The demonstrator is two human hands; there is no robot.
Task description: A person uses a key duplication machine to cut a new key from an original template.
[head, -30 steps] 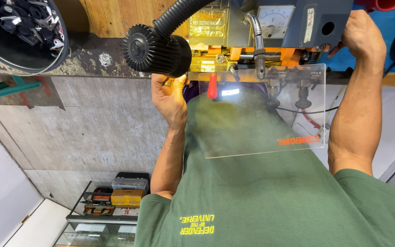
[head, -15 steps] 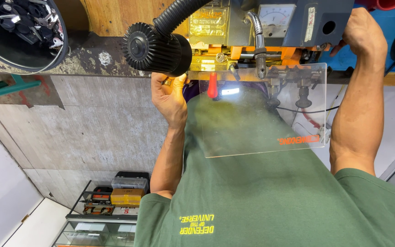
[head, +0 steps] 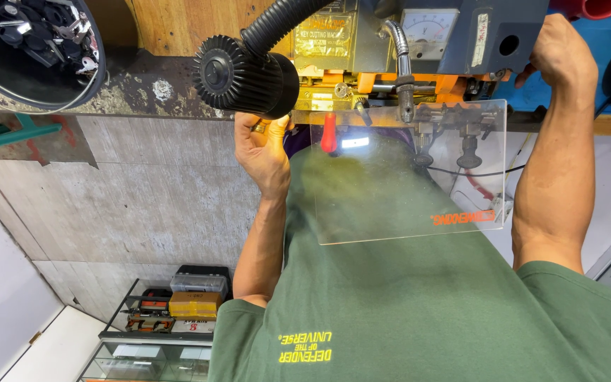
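left hand (head: 263,152) curled at machine (head: 390,64) front, centre top, contents unclear | right hand (head: 563,53) gripping machine's side, upper right | clear shield (head: 404,191) below | lamp (head: 245,74) above left hand

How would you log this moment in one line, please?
left hand: at machine, under black ribbed cap; right hand: on grey housing; clear shield: over clamps

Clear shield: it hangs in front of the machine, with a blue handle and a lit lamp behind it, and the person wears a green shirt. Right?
Not quite. In the head view the handle behind the clear shield is red, not blue. The lit lamp, machine and green shirt are as stated.
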